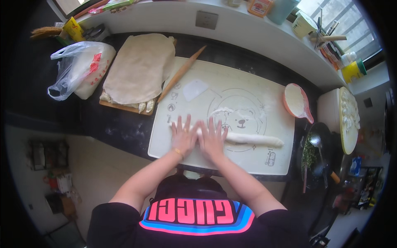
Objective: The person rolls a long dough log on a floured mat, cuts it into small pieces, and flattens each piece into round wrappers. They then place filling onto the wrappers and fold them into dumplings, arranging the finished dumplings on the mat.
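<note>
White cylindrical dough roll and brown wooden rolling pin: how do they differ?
The long white dough roll lies under the left hand and right hand; the tapered brown wooden rolling pin lies untouched. The roll runs mostly sideways, the pin steeply diagonal. Both are slender.

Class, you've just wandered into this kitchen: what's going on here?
A person presses both flattened hands, the left hand and right hand, on the left part of a long dough roll on a pale mat. A wooden rolling pin lies at the mat's far-left corner, and a pink bowl of white powder sits at its right edge.
</note>
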Demonstrator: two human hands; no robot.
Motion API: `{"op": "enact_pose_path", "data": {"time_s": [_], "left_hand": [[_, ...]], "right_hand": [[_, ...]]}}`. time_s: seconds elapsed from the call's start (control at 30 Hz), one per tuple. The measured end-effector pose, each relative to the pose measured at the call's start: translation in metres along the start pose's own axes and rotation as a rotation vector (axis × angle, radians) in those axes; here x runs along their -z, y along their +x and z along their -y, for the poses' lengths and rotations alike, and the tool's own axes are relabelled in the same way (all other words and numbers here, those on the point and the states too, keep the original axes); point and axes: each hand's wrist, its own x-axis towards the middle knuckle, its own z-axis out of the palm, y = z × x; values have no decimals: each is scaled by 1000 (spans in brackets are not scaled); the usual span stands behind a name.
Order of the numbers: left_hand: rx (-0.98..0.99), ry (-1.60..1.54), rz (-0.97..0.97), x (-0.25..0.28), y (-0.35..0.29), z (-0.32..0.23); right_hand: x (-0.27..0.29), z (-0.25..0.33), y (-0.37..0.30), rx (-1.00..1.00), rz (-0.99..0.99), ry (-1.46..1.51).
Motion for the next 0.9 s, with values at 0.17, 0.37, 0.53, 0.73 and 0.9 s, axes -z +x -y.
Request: {"op": "enact_pose_path", "data": {"time_s": [0.17, 0.37, 0.53, 0.73, 0.9], "left_hand": [[171, 90, -65, 11, 69, -9], [76, 78, 79, -4, -13, 21], [116, 31, 36, 24, 29, -48], [-126, 44, 143, -25, 55, -141], [-335, 3, 117, -32, -10, -101]], "right_hand": [[-7, -3, 65, -128, -132, -62], [1, -2, -28, 98, 91, 99], [44, -57, -1, -60, -108, 33], [38, -150, -26, -277, -156, -163], [45, -126, -127, -165, -44, -15]]}}
